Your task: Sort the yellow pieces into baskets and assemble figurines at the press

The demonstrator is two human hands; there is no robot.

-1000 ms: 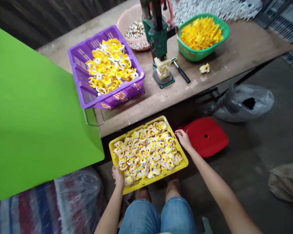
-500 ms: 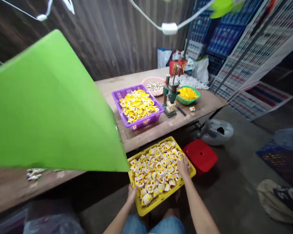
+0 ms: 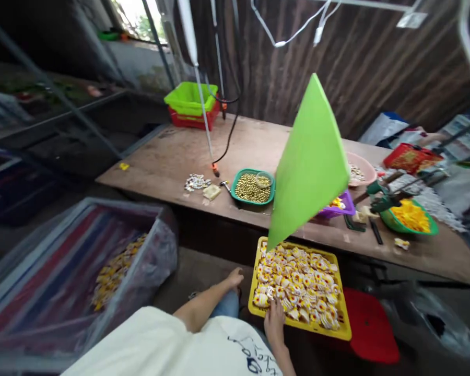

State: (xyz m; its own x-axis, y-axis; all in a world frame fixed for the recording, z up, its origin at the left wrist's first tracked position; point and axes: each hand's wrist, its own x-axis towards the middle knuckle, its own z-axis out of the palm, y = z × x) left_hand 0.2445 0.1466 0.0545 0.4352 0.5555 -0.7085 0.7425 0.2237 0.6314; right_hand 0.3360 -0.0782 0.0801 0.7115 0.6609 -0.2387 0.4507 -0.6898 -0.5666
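Note:
A yellow plastic tray (image 3: 339,334), heaped with small white-and-yellow pieces (image 3: 297,277) with red spots, lies low in front of the table. My right hand (image 3: 274,317) reaches over the tray's near left edge. Its fingers are drawn together at a small piece (image 3: 271,295) there, partly hidden by the fingertips. Left of the tray and apart from it, my left hand (image 3: 235,278) is near my knee with its fingers loosely apart. Nothing shows in it. A green panel (image 3: 309,167) hides the tray's far left corner.
On the wooden table (image 3: 160,162) stand a teal basket (image 3: 238,198) of gold beads, a purple basket (image 3: 350,203), a green bowl (image 3: 391,222) and a hand press (image 3: 376,196). A plastic-lined bin (image 3: 141,271) is at left. A red stool (image 3: 370,326) stands beside the tray.
The view has swung left. My left hand has let go of the yellow tray and moved away from it. My right hand has shifted from the tray's right side to its near left edge.

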